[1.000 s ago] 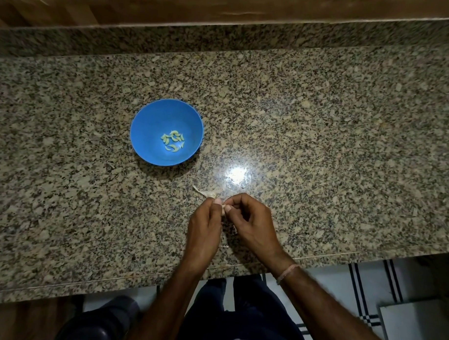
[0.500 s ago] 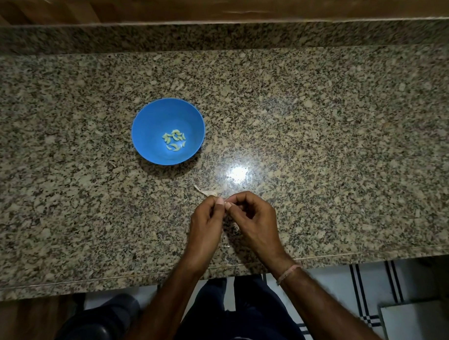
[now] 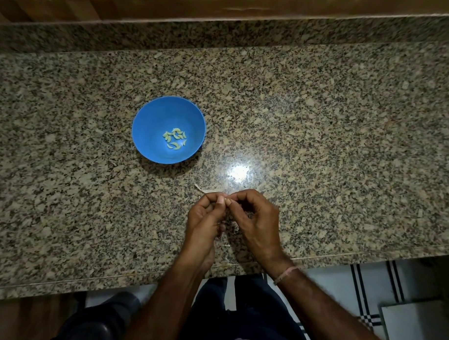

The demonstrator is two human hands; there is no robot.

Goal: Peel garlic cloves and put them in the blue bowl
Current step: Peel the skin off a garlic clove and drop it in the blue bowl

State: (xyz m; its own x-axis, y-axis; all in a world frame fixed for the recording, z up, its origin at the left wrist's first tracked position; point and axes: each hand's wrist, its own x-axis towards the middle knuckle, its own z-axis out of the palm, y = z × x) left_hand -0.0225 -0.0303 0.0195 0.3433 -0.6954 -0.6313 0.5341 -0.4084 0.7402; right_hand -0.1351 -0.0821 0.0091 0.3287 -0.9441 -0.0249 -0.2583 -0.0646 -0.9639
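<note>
A blue bowl [image 3: 150, 121] stands on the granite counter, left of centre, with several pale peeled garlic cloves [image 3: 175, 139] at its bottom. Nearer the front edge, my left hand [image 3: 205, 221] and my right hand [image 3: 257, 219] meet, thumbs and fingertips pinched together on a small garlic clove [image 3: 225, 198] that the fingers mostly hide. A strip of papery garlic skin [image 3: 201, 188] lies on the counter just beyond my left hand. More thin skin scraps [image 3: 234, 226] lie between my hands.
The granite counter [image 3: 319, 141] runs the full width, with a raised granite lip and wood behind it. A bright light reflection sits just beyond my hands. Below the front edge are tiled floor and my legs.
Both hands stay pinched on the clove at the same spot, with only small finger movements. The bowl and skin strip have not moved.
</note>
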